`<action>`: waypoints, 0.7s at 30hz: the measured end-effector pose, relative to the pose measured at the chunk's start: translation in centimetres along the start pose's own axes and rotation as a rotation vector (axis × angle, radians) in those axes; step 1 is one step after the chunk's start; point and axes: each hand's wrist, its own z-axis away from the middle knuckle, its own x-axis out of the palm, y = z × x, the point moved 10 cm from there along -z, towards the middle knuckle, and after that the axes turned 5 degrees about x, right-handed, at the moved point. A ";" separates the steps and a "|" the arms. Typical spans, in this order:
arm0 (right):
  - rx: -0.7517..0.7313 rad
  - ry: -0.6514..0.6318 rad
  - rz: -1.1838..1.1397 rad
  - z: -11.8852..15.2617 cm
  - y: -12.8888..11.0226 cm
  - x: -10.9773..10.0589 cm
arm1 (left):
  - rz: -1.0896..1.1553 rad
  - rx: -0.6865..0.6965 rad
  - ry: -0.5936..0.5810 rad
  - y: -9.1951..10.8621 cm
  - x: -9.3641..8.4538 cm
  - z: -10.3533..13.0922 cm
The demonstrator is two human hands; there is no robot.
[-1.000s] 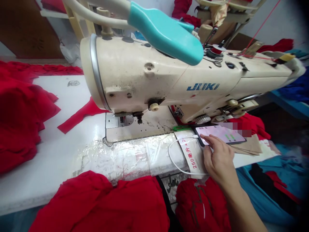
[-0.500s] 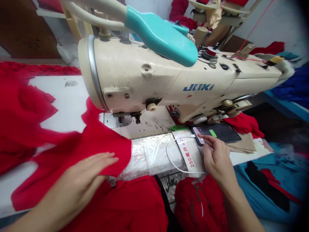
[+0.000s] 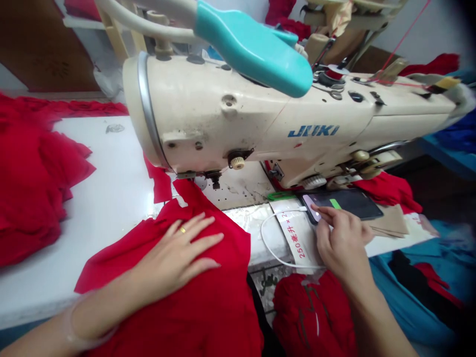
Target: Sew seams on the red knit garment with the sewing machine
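My left hand (image 3: 178, 255), with a ring on one finger, lies flat and spread on a piece of red fabric (image 3: 230, 238). The fabric's far corner reaches the sewing machine (image 3: 208, 109) near the presser foot, which it partly hides. At the right, my right hand (image 3: 340, 238) touches the lit screen of a smartphone (image 3: 359, 204) with its index finger. Its other fingers are loosely curled, with nothing seen in them. A white charging cable (image 3: 263, 235) runs from the phone over a printed card strip (image 3: 293, 238).
Red cloth is heaped (image 3: 33, 183) on the left of the white table (image 3: 111, 168). A turquoise-covered lamp (image 3: 256, 49) hangs over the machine. A green tool (image 3: 280, 196) lies by the phone. A red bundle (image 3: 312, 317) and blue cloth (image 3: 405, 292) lie below the table edge.
My left hand has moved right and spread out on the fabric. The red fabric has shifted right, its corner now at the presser foot. My right hand stays at the phone; the view has shifted slightly.
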 end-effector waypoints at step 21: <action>-0.248 0.146 0.193 -0.3 -2.1 -0.8 | -0.055 0.092 0.134 -4.1 -3.7 1.6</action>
